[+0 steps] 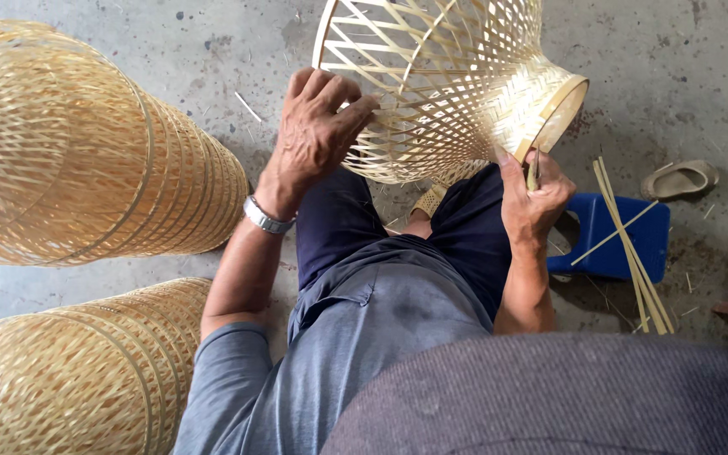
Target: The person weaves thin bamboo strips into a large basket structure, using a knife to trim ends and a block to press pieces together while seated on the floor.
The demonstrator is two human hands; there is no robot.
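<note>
Overhead, left hand (318,126) clamped on woven bamboo basket (448,84); right hand (532,198) pinching a bamboo strip (533,173) at its rim. Stacked baskets (86,152) crowding left, blue stool (612,236) with bamboo strips (634,253) right.

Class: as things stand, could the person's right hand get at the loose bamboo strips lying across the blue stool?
Probably yes. The right hand is beside the blue stool, with nothing between it and the bamboo strips, but its fingers are pinching the basket rim.
</note>
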